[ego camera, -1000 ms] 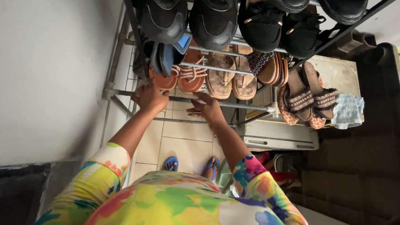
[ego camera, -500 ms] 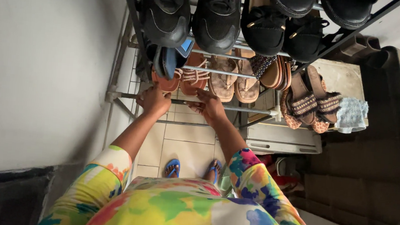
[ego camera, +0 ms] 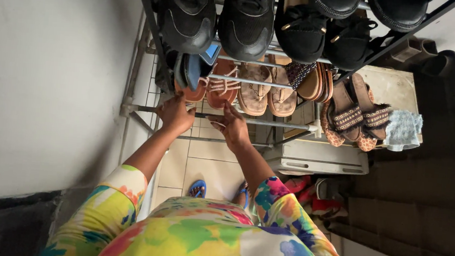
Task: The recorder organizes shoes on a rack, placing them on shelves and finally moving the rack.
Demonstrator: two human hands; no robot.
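Against grey wall [ego camera: 40, 73], shoe rack [ego camera: 144, 11] over tiled floor [ego camera: 203, 159]; left hand [ego camera: 175, 113], right hand [ego camera: 232, 127] grip open.

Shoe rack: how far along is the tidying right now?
Looks done: black sneakers and black loafers sit paired on the upper shelf. In hand: left hand and right hand both reach the orange strappy sandals. Possibly left: brown beaded sandals overhang the rack's end.
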